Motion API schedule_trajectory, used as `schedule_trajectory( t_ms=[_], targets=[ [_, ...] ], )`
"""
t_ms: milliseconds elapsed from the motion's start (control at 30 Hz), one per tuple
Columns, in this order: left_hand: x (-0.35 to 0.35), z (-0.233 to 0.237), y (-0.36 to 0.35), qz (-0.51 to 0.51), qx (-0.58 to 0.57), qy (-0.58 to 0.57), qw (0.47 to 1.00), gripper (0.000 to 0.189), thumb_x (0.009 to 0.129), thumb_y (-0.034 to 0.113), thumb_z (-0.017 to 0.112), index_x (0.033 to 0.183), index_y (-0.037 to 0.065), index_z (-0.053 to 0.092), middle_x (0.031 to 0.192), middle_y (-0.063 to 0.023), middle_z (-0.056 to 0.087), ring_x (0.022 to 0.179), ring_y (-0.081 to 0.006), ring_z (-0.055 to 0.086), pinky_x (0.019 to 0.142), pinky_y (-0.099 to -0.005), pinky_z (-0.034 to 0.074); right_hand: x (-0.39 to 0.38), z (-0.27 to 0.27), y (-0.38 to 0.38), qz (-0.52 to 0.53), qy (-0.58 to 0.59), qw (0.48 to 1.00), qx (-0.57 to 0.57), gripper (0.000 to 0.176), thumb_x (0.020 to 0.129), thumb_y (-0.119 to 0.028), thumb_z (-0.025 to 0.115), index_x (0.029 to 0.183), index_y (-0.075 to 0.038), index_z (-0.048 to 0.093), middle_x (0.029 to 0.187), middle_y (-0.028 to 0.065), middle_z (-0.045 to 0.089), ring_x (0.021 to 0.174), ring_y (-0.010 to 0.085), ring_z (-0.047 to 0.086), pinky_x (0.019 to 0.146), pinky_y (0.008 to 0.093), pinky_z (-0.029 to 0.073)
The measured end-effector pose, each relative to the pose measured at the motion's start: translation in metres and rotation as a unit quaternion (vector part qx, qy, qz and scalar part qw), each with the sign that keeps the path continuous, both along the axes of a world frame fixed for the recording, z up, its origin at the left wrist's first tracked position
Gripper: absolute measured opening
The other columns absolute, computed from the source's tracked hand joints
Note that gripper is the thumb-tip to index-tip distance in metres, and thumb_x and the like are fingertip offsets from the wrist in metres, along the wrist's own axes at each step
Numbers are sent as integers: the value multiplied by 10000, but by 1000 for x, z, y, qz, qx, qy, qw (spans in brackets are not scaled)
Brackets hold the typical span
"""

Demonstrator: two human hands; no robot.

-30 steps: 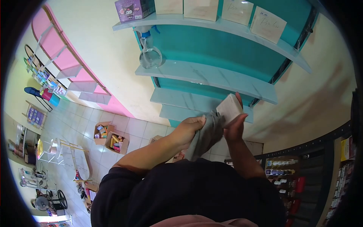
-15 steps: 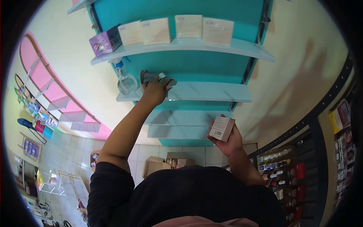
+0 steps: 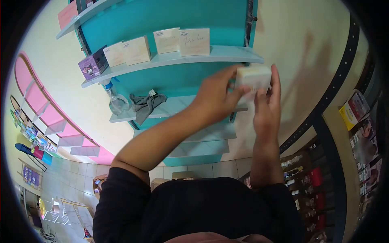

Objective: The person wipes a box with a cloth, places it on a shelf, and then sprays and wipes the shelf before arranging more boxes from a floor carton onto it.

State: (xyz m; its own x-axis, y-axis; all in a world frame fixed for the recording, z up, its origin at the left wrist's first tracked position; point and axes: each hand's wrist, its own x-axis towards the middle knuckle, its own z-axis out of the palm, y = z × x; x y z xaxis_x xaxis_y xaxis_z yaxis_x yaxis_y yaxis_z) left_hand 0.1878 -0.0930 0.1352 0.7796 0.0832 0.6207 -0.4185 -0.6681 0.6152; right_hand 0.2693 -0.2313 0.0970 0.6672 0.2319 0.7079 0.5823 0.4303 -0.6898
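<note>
Box [image 3: 254,76] sits before the shelves [image 3: 175,106], held between left hand [image 3: 221,90] and right hand [image 3: 267,109], likely for steadiness; gray cloth [image 3: 146,106] lies shelved, presumably leaving both hands free.

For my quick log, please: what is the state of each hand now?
Left hand: holding the small pale box.
Right hand: holding the same small pale box.

"Where's the left grip [image 3: 219,92]?"
"At the left side of the box [image 3: 254,79], thumb in front, slightly blurred; the left forearm [image 3: 168,139] slants up toward it."
"And the right grip [image 3: 267,110]?"
"Below and right of the box, fingers [image 3: 276,83] upright along its right side, right forearm [image 3: 266,158] near vertical."
</note>
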Motion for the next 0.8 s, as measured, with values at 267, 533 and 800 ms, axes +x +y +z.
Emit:
schedule_trajectory(
  t_ms=[267,533,800],
  targets=[
    [65,126,12,160,243,19,957,493,860,208,748,1299,48,591,1068,-187,708,902,-313,717,777,-392,559,120,75,1,67,35,995,-69,512,964,-64,564,1449,47,444,1229,141,636,1125,202,601,1000,312,454],
    [130,149,18,302,515,167,785,314,821,272,784,976,2,747,968,-211,712,902,-383,686,807,-433,553,165,92,27,86,25,977,-192,417,962,-33,560,1363,57,496,1251,142,603,1160,193,577,1032,316,465],
    [147,151,26,330,546,194,746,327,817,281,789,950,-16,753,943,-228,710,919,-376,688,812,-435,553,193,83,35,132,-27,958,-252,537,902,-49,672,1388,43,462,1232,128,624,1107,174,610,975,290,482]
  ],
)
